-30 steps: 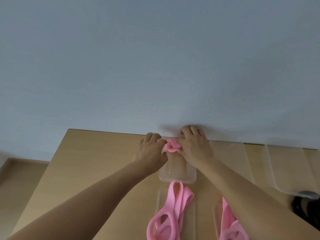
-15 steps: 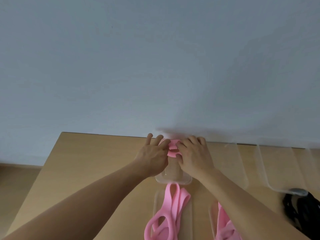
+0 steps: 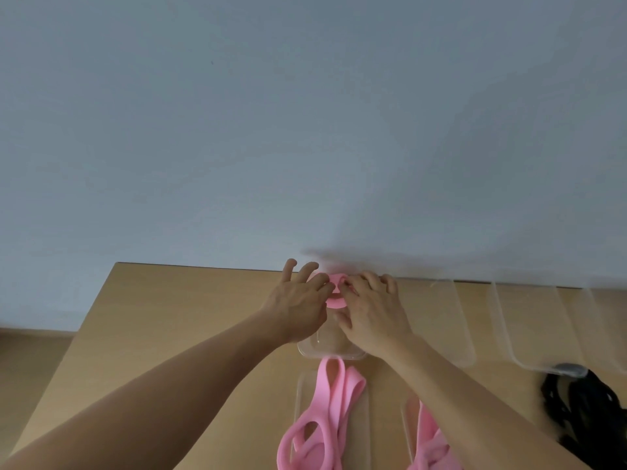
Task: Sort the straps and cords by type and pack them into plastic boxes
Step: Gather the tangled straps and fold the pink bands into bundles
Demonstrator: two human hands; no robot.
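Observation:
A folded pink strap (image 3: 336,290) sits at the far end of a small clear plastic box (image 3: 326,351) near the table's back edge. My left hand (image 3: 298,301) holds the strap's left side with curled fingertips, and two of its fingers point up. From the right, my right hand (image 3: 370,308) covers the strap with fingers curled over it. Both hands hide most of the strap and the box's inside. Nearer to me, a bundle of looped pink straps (image 3: 327,418) lies on a clear lid. A second pink bundle (image 3: 428,444) shows under my right forearm.
Two larger clear plastic boxes (image 3: 456,320) (image 3: 543,337) stand to the right along the wall. A heap of black cords (image 3: 585,405) lies at the right edge. The wooden table (image 3: 169,320) ends at the wall behind and drops off at its left side.
Both hands have stayed on the pink strap and pushed it lower into the box's far end. Two fingers of my left hand have spread upward.

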